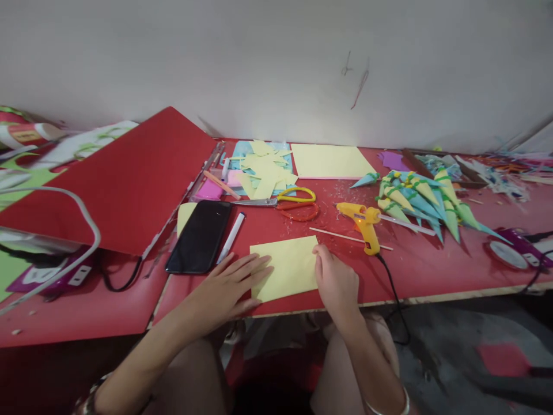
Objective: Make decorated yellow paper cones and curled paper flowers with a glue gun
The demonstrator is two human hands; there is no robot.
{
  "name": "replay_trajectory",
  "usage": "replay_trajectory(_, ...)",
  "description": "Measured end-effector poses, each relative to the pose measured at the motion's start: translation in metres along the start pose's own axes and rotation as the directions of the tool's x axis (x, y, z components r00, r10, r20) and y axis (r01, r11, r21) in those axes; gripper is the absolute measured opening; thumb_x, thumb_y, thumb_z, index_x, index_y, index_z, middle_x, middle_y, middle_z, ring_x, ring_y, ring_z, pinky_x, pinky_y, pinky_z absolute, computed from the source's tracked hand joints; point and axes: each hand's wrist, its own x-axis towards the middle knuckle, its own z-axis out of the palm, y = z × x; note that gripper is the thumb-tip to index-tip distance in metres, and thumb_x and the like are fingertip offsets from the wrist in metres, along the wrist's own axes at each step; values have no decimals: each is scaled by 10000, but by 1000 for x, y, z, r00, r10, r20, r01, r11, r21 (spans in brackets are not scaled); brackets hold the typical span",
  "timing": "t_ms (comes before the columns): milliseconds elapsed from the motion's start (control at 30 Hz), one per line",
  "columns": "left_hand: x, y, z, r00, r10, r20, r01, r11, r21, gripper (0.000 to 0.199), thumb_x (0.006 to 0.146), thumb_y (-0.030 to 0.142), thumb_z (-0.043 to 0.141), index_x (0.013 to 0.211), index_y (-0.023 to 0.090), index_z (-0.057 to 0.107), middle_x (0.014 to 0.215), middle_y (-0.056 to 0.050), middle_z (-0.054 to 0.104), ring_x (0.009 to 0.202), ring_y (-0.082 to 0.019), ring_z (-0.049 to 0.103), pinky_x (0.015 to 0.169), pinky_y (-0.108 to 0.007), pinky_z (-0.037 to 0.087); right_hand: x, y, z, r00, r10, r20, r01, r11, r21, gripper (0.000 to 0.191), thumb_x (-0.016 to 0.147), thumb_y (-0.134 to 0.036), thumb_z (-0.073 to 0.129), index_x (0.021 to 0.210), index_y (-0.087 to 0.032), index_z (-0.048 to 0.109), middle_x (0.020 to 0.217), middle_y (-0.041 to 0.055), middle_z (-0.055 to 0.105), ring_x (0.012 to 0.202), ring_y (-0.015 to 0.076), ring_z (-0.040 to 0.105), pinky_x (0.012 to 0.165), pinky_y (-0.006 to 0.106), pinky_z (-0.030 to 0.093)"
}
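Observation:
A pale yellow sheet of paper [288, 270] lies near the table's front edge, between my hands. My left hand [237, 282] rests flat on its left side with the fingers stretched out. At the sheet's right edge, my right hand [337, 279] is closed, thumb and curled fingers pinching the paper near its upper right corner. A white marker [230, 237] and a black phone [199, 237] lie just beyond my left hand. To the right of the sheet is a yellow hot glue gun [362, 219], with a thin wooden stick [330, 233] lying beside it.
Behind the sheet lie scissors [298, 197], yellow paper scraps [265, 167] and a stack of yellow paper [330, 161]. Several yellow and blue paper cones [417, 196] are piled at right. A large red board [129, 178] and a white cable [84, 210] occupy the left.

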Motion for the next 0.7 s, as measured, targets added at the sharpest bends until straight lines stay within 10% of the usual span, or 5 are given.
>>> replay_trajectory(167, 2, 2, -12, 994, -43, 100, 46, 999, -26, 543, 842, 354, 487, 1350, 320, 299, 1428, 12, 315, 1325, -232, 246, 1066, -427, 206, -2, 3, 3, 969, -157, -192, 164, 986, 19, 185, 845, -192, 477, 972, -157, 608, 851, 96, 645, 806, 214, 586, 684, 294, 427)
replay_trajectory(300, 3, 0, -11, 990, -68, 121, 70, 997, -16, 550, 841, 398, 480, 1351, 347, 282, 1448, 13, 268, 1335, -270, 205, 1055, -469, 205, -18, -3, 6, 789, -476, -387, 481, 872, -92, 225, 852, -200, 482, 1046, -215, 594, 1114, 126, 571, 1059, 262, 479, 905, 417, 355)
replay_trajectory(433, 2, 0, -8, 989, -77, 123, 77, 997, 1, 554, 840, 391, 477, 1355, 336, 282, 1450, -1, 270, 1327, -269, 227, 1054, -463, 206, -36, -14, 13, 597, -745, -297, 772, 634, -39, 250, 895, -214, 405, 1091, -244, 556, 1149, 63, 566, 1102, 182, 460, 1028, 422, 230)
replay_trajectory(700, 1, -2, -7, 995, -37, 89, 37, 999, 5, 561, 840, 432, 450, 1360, 302, 285, 1455, -2, 265, 1340, -239, 191, 1070, -415, 186, -37, -7, 12, 539, -818, -201, 838, 546, 28, 300, 889, -199, 415, 1169, -207, 520, 1120, 86, 601, 1095, 186, 495, 989, 426, 313)
